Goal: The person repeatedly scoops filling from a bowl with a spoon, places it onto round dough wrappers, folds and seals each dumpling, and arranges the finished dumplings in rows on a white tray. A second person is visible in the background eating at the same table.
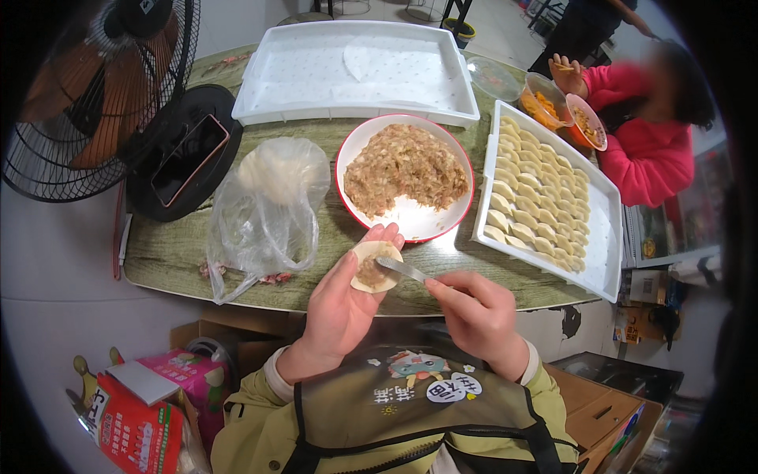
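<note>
A round dumpling wrapper (362,283) lies across the palm and fingers of my left hand (340,317). Minced filling (370,272) sits in the wrapper's middle. My right hand (482,314) grips a metal filling spatula (408,270), its flat tip pressed on the filling. Just beyond my hands stands a red-rimmed white bowl (426,226) with minced filling (408,166) heaped toward its far side. To the left, a clear plastic bag (254,231) holds a stack of pale wrappers (278,169). Rows of folded dumplings (536,195) fill much of a white tray (604,237) at right.
A larger white tray (302,65) spans the table's far side. A fan (112,89) stands at left, a phone (189,160) on its base. At right, a person in a pink sleeve (651,172) sits by a food container (542,106) and a bowl (597,133).
</note>
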